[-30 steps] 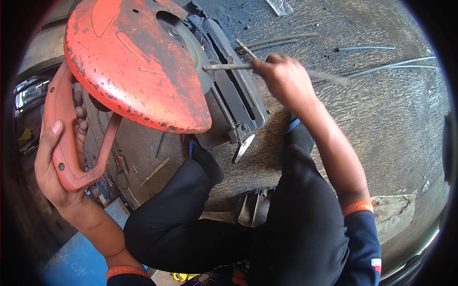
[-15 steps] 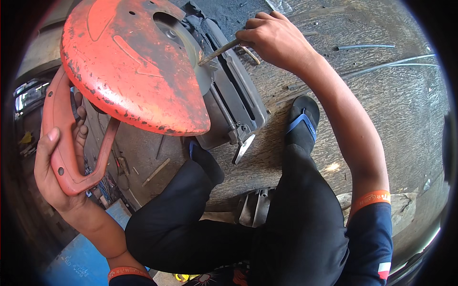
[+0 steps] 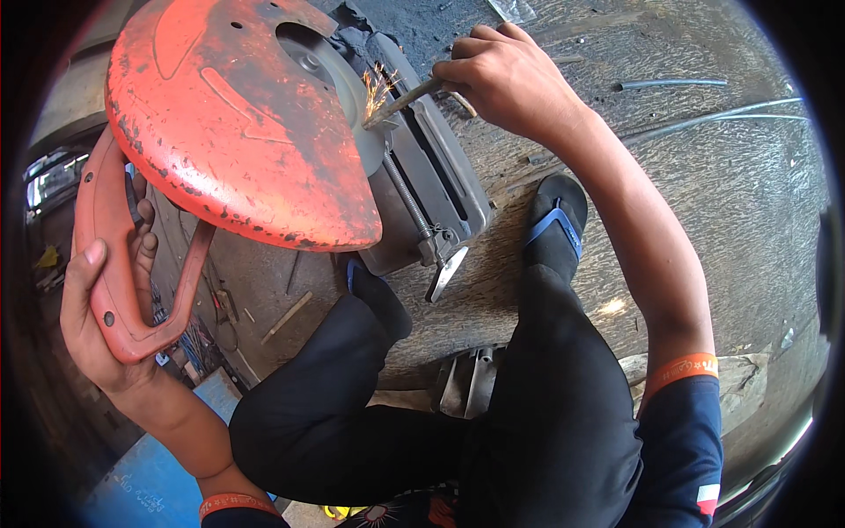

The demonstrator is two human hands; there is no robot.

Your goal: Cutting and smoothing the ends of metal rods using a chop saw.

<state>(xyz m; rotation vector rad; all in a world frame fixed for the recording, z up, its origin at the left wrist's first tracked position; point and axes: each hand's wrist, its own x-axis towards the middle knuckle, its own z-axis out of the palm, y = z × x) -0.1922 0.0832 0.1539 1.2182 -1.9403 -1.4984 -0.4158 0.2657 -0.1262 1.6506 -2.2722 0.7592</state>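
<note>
My left hand (image 3: 106, 321) is wrapped round the red handle (image 3: 104, 229) of a chop saw. The saw's scuffed red guard (image 3: 238, 123) covers much of its grey cutting disc (image 3: 350, 84). My right hand (image 3: 506, 75), closed, grips a thin metal rod (image 3: 407, 97) by its far end. The rod's other end meets the disc's edge, and orange sparks (image 3: 378, 86) fly up there. Below the disc lies the saw's grey base (image 3: 431, 167) with a threaded vise screw (image 3: 407, 198) and a metal crank (image 3: 449, 275).
Thin metal tubes (image 3: 673, 84) lie on the worn floor at right. Dark grit (image 3: 431, 26) is heaped behind the saw. My sandalled feet (image 3: 559, 224) flank the base. A metal channel piece (image 3: 471, 383) lies between my legs, and a blue panel (image 3: 167, 458) is at lower left.
Sparks have appeared where the rod meets the disc. The saw's guard and handle have shifted slightly left with my left hand. My right hand has barely moved.
</note>
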